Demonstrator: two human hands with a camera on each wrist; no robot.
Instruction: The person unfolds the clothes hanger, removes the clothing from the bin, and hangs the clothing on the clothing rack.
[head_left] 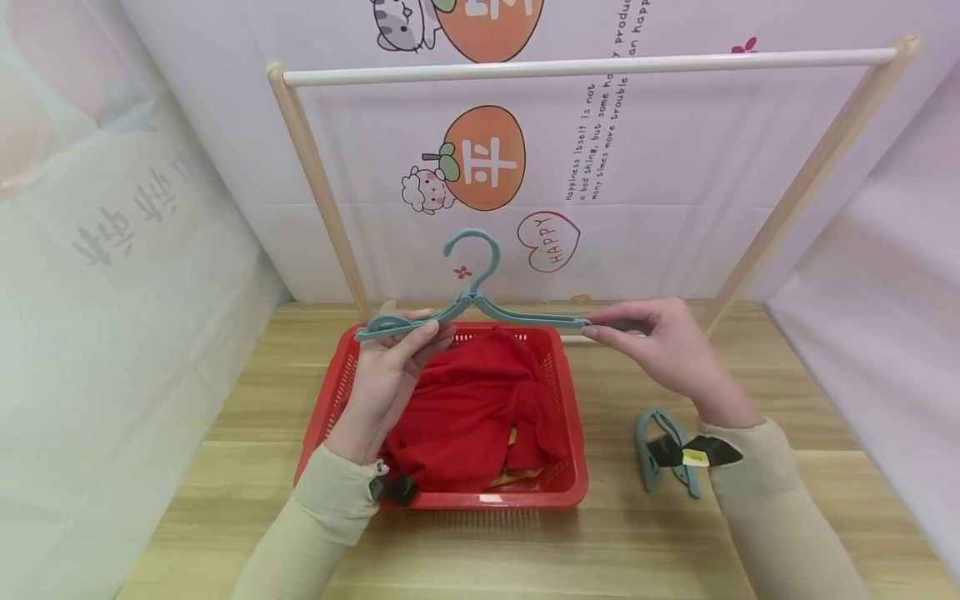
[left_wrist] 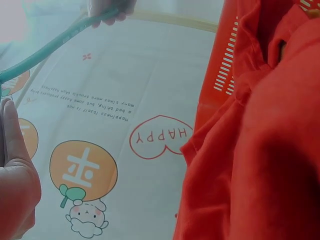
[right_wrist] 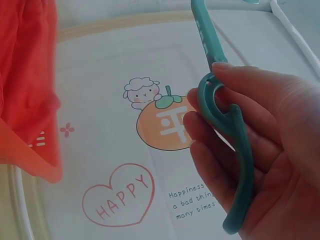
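A teal folding clothes hanger (head_left: pixel 517 315) is held up level above the red basket, its hook pointing up. My left hand (head_left: pixel 390 375) grips the hanger's left arm between thumb and fingers. The right hand (head_left: pixel 652 337) pinches the tip of the other arm. Seen from the right wrist, thumb and fingers close on a hinged joint, and a curved end piece (right_wrist: pixel 243 175) lies folded back along the palm. Below, the red plastic basket (head_left: pixel 579 450) contains a red garment (head_left: pixel 472 408), with a bit of yellow showing underneath.
Behind the basket stands a rack with wooden posts (head_left: pixel 318 183) and a white top rail (head_left: pixel 600 65). A second teal hanger (head_left: pixel 645 454), folded up, lies on the wood-grain table (head_left: pixel 247 417) by the right wrist. White printed sheets (head_left: pixel 675 167) enclose the table's back and sides.
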